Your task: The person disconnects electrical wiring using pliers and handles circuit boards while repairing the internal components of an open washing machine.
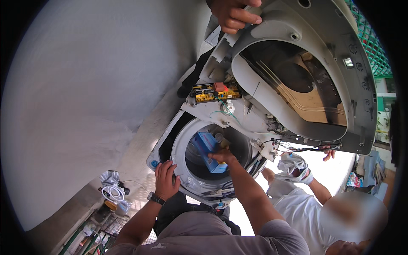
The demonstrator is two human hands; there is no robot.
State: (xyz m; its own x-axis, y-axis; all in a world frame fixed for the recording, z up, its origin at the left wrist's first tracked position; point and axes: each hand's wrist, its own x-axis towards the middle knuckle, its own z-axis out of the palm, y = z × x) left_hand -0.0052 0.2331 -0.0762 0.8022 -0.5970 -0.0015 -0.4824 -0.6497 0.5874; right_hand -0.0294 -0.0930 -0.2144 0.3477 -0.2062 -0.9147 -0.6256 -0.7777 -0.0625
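Note:
Inside an open washing machine tub point(180, 155), my right hand point(223, 156) grips a blue box point(205, 143) with yellow patches; a small object behind it is too indistinct to name. My left hand point(166, 178) rests with fingers apart on the front-left rim, beside a small blue part point(155, 164). Above the tub the grey top cover point(297, 32) is tilted up, bearing a yellow circuit board point(206, 94) and loose wires point(297, 146).
Another person's hand point(236, 15) holds the cover's top. A co-worker in white point(297, 204) is at lower right with a grey cloth point(291, 165). A grey wall point(80, 85) fills the left; hoses and foil-like items point(112, 191) lie at lower left.

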